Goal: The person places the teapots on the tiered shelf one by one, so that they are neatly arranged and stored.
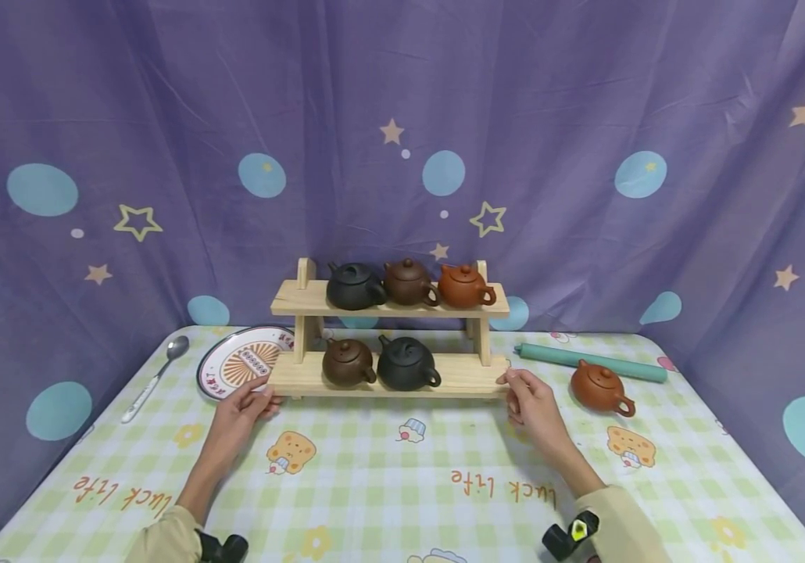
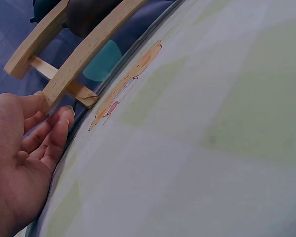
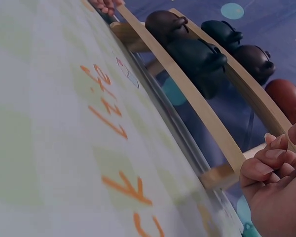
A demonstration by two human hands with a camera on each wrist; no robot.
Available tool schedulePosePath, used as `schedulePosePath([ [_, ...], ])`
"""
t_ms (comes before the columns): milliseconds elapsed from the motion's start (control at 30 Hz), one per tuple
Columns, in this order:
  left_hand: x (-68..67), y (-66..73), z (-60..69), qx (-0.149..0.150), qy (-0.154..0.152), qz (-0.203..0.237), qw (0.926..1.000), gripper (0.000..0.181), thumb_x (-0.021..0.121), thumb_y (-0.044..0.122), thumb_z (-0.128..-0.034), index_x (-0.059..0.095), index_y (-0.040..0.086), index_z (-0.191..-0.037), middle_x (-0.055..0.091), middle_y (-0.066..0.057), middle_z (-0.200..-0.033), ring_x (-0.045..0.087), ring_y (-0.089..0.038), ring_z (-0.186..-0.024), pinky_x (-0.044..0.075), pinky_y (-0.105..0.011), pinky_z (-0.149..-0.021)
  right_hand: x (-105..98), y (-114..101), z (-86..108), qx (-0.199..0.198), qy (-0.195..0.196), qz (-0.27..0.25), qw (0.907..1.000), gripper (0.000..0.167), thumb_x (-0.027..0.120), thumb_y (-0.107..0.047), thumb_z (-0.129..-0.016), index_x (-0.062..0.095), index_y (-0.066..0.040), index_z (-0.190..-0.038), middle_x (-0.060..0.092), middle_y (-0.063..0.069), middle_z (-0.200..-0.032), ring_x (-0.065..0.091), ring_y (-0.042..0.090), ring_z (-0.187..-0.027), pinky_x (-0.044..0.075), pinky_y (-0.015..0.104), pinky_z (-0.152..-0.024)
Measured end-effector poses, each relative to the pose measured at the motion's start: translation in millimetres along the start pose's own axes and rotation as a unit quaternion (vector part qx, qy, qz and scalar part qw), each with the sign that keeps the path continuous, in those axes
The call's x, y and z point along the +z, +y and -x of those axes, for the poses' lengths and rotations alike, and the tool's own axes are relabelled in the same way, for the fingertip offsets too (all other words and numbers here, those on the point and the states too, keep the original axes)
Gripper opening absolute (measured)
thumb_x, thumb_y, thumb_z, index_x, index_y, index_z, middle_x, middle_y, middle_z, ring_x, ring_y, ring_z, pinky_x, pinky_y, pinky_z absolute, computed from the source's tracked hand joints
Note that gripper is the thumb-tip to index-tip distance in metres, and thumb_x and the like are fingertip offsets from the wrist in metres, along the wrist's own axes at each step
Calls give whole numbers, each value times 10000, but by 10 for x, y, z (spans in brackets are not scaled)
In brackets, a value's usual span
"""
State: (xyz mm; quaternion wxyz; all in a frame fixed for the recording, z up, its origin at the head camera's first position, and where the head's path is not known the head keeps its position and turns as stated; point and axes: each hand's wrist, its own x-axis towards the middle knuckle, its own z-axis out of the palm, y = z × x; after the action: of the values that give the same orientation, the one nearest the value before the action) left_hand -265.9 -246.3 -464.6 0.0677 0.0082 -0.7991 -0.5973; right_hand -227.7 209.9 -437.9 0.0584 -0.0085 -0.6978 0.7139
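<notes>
A two-tier wooden display shelf (image 1: 390, 388) stands at the back middle of the table. My left hand (image 1: 239, 410) grips the left end of its lower board, the thumb on top and the fingers below, as the left wrist view shows. The right hand (image 1: 534, 407) holds the board's right end, fingers curled at the corner. On the upper board sit a black teapot (image 1: 353, 287), a dark brown teapot (image 1: 408, 283) and an orange-brown teapot (image 1: 464, 287). Below them are a brown teapot (image 1: 348, 363) and a larger black teapot (image 1: 406, 364).
A reddish-brown teapot (image 1: 599, 386) stands on the checked tablecloth (image 1: 388, 477) at the right, in front of a green rolled tube (image 1: 592, 362). Left of the shelf lies a patterned plate (image 1: 216, 366), partly behind it, and a spoon (image 1: 155, 383). A purple curtain (image 1: 346, 94) hangs behind.
</notes>
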Motion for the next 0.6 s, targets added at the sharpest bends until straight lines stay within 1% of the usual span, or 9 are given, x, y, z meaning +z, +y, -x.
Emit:
schedulePosePath([
  [133,1,-2,3,-17,13,-30,10000,460,539,181,-1101,470,-44,-1495,702,-218,-1152,684,-50,-846,581,-184,-807,-115,14,11,-47,89,11,9999,322,453,-200,-1130,569,100,-1116,403,42,-670,299,88,-496,267,207,-456],
  [400,5,-27,-14,53,58,-75,9999,447,537,175,-1100,483,-43,-1485,713,-194,-1113,687,-53,-838,582,-177,-794,-401,36,37,32,368,359,9987,338,426,-211,-1137,559,100,-1137,409,31,-666,315,93,-493,291,210,-453],
  [500,3,-28,-12,86,56,-38,9999,445,537,173,-1099,485,-49,-1481,715,-191,-1105,688,-55,-838,583,-178,-790,-507,28,64,15,437,395,9983,360,437,-244,-1136,562,93,-1142,415,31,-678,320,92,-501,301,222,-456],
  [600,1,-27,-9,99,54,-3,9999,450,540,173,-1099,482,-61,-1479,715,-194,-1102,689,-57,-838,586,-181,-791,-602,20,97,-22,467,370,9982,372,459,-297,-1129,578,56,-1119,421,28,-687,322,90,-504,291,250,-450],
])
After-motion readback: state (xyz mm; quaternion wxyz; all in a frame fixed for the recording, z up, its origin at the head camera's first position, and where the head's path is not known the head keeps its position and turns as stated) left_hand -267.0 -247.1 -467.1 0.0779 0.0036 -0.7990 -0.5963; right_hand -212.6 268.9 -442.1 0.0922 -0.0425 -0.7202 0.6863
